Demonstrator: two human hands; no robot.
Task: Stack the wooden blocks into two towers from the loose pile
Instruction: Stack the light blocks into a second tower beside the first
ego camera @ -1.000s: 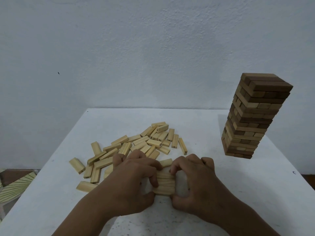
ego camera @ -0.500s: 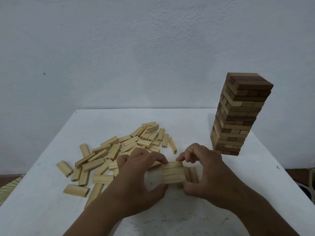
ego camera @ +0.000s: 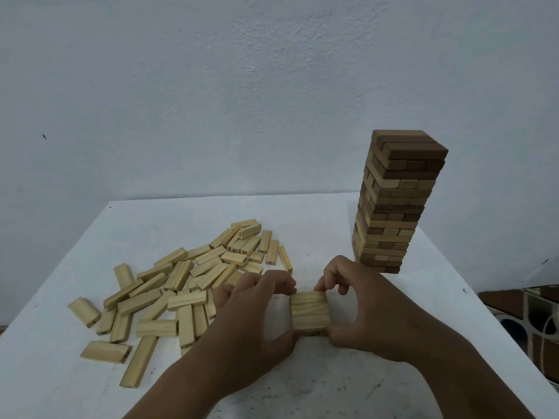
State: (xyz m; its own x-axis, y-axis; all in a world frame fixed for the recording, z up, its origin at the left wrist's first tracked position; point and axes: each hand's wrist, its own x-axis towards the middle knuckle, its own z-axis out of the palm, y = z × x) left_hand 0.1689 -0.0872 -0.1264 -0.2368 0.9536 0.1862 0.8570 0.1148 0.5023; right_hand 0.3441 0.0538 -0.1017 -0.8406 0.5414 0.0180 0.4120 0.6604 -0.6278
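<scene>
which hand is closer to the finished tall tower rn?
Right. The right hand sits just in front of the tall tower base, gripping the right side of the small block set. The left hand grips the set's left side, farther from the tower.

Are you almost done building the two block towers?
About halfway. One tall tower already stands at the table's far right. The left hand and right hand are squeezing together the first small layer of blocks for the second tower. The whole loose pile still needs stacking.
</scene>
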